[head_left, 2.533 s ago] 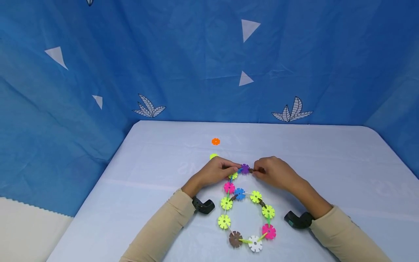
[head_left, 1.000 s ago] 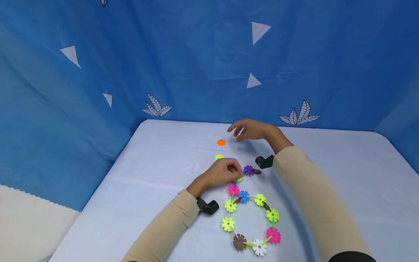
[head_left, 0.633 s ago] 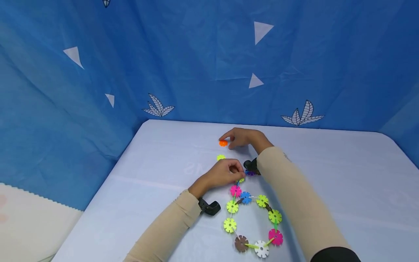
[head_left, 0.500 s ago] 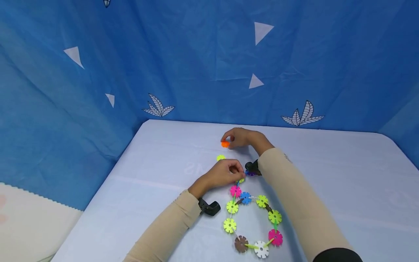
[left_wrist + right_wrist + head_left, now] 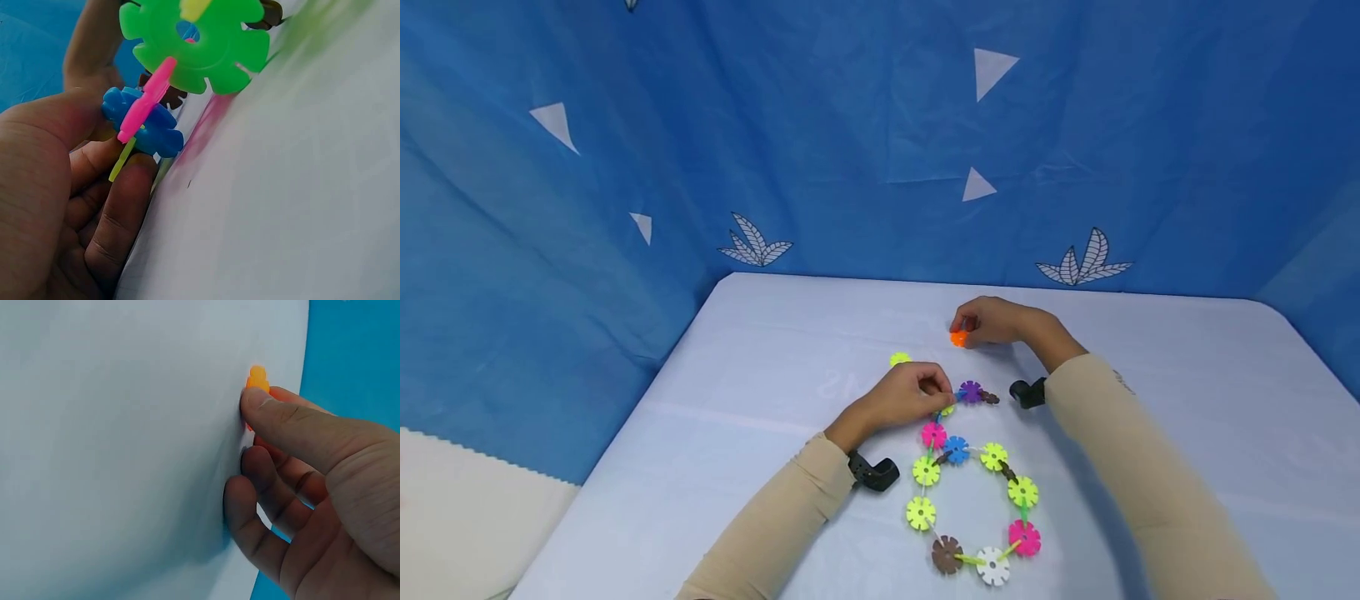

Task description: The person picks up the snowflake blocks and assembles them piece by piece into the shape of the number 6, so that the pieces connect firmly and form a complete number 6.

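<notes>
Interlocking snowflake discs form a closed ring on the table, with a curved chain running up from the ring's left side. My left hand (image 5: 898, 396) pinches the chain near its upper end, beside a purple disc (image 5: 971, 392) and a brown disc (image 5: 990, 398). In the left wrist view a blue disc (image 5: 164, 139) sits at the thumb and fingertips, joined to a pink disc (image 5: 147, 103), with a green disc (image 5: 215, 56) beyond. Farther back, my right hand (image 5: 996, 321) pinches an orange snowflake disc (image 5: 958, 338) between thumb and forefinger, its other fingers loosely curled.
A loose yellow-green disc (image 5: 900, 358) lies just behind my left hand. The ring's white disc (image 5: 993, 566) and brown disc (image 5: 947, 554) are nearest me. A blue curtain (image 5: 850, 167) hangs behind the white table (image 5: 760, 350).
My right hand left the brown end of the chain, reached back and picked up the orange disc. It has since carried the disc rightward. My left hand stays on the chain.
</notes>
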A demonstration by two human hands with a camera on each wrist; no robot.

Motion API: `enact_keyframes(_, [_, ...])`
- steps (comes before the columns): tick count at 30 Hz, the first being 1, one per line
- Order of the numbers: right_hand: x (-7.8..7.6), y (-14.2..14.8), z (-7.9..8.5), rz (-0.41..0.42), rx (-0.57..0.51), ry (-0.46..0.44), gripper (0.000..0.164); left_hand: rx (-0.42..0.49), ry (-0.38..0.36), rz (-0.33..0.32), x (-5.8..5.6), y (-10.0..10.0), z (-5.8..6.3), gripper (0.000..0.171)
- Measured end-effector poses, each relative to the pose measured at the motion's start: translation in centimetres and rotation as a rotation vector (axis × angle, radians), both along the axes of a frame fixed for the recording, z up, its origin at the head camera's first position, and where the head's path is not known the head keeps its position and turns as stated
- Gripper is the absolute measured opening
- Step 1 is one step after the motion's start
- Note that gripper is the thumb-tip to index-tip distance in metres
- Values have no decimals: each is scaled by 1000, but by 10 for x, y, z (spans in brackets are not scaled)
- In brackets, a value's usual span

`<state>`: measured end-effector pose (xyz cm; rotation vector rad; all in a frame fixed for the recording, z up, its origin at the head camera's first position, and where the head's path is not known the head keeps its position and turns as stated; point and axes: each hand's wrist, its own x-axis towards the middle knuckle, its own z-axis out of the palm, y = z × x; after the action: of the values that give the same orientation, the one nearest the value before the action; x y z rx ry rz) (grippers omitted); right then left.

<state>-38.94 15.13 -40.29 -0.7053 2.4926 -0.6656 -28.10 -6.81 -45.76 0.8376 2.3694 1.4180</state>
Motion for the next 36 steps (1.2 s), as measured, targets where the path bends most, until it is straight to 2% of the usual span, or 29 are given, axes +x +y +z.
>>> enact_keyframes(6, [25,41,-6,-64,-78,31,22,4,-6,0,0,-2,0,6])
enact_keyframes(13, [62,62,-7,-158,-104,80,14,9,-5,-2,1,-5,1,3])
enact_keyframes(17, [79,70,-9,-274,-230,-21,4,13,-5,-5,1,-5,4,4])
enact_keyframes(22, [89,74,-12,-390,-362,-197,10,24,-12,6,1,-4,4,7])
enact_keyframes(28, [99,73,-17,-386,-478,-327,18,28,-2,19,2,-2,3,8])
enact_keyframes(32, [104,71,-23,-388,-549,-359,22,17,6,26,2,-2,2,9])
enact_keyframes(36, [106,68,-26,-417,-564,-364,22,9,2,22,2,-2,2,9])
